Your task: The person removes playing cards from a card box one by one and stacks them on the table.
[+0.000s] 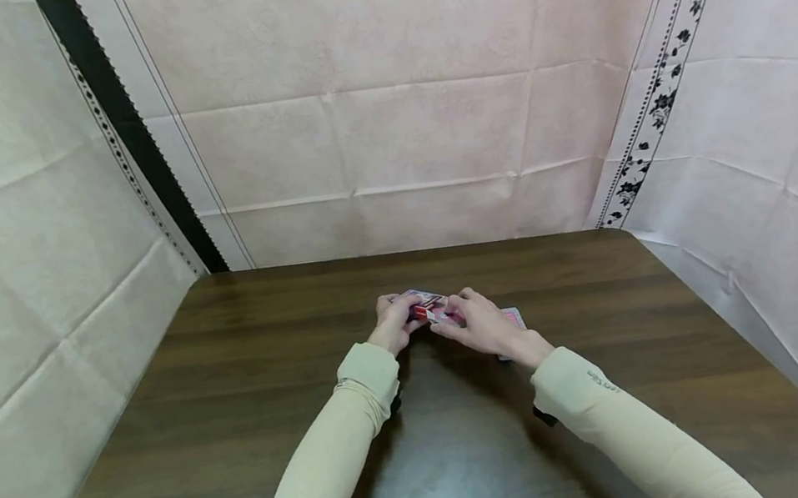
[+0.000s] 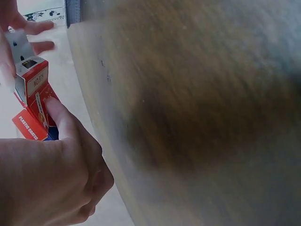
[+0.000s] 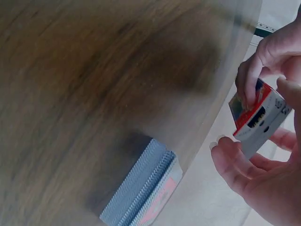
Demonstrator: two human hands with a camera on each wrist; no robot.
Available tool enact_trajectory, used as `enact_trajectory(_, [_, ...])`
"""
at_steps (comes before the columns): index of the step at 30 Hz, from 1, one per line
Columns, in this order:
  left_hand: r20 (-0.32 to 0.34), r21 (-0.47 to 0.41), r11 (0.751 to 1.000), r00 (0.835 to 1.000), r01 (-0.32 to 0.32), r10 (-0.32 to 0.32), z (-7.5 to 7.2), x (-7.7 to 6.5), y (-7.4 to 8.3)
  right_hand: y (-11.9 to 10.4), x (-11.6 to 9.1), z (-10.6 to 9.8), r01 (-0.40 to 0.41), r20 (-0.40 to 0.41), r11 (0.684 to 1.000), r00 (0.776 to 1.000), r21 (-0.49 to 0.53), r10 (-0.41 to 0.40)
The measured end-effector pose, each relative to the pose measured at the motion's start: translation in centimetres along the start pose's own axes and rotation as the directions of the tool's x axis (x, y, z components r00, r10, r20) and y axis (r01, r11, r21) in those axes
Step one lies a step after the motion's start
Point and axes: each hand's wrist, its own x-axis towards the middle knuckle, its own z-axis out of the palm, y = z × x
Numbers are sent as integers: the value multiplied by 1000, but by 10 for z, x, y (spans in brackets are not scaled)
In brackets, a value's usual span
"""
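A red playing-card box (image 1: 423, 311) marked "PLASTIC COATED" is held up above the far middle of the table. My left hand (image 1: 392, 322) grips it, with the thumb along the red side of the box (image 2: 39, 87) in the left wrist view. At its other end, my right hand (image 1: 486, 324) has thumb and fingers around a white panel with black marks (image 3: 265, 120); whether this is a flap or a card, I cannot tell. Beneath the right hand, a stack of playing cards (image 3: 141, 188) lies on the table, partly covered by that hand in the head view.
The dark wooden table (image 1: 242, 438) stretches out on both sides of the arms. Pale cloth sheets (image 1: 411, 113) hang behind it and at its sides, with a black strip (image 1: 134, 132) at the back left.
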Motion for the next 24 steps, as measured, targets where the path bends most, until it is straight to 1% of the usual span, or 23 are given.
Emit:
enact_trajectory(2, [-8, -3, 1000, 1000, -3, 3, -2, 1, -1, 1, -2, -3, 0, 9, 1000, 1000, -6, 0])
enact_trajectory(6, [-33, -19, 1000, 999, 0, -1, -7, 3, -1, 4, -8, -15, -27, 88, 1000, 996, -14, 28])
enact_trajectory(8, [-40, -27, 1000, 999, 3, -4, -8, 4, -1, 7, -12, -21, -39, 109, 999, 993, -7, 39])
enact_trajectory(10, [-43, -31, 1000, 999, 5, -6, -9, 5, -1, 11, -16, -26, -53, 102, 999, 993, 4, 52])
enact_trajectory(12, [-40, -31, 999, 999, 9, -11, -10, 5, 0, 17, -20, -30, -66, 72, 998, 995, 0, 66])
enact_trajectory(17, [-36, -36, 999, 999, 16, -17, -10, 5, 1, 32, -31, -34, -135, -4, 989, 991, -55, 135])
enact_trajectory(21, [-37, -30, 999, 999, 31, -32, -9, 5, 0, 41, -42, -35, -209, -21, 971, 978, -118, 208])
enact_trajectory(24, [-40, -33, 999, 999, 30, -31, -9, 4, 0, 45, -49, -34, -253, -42, 948, 967, -192, 250])
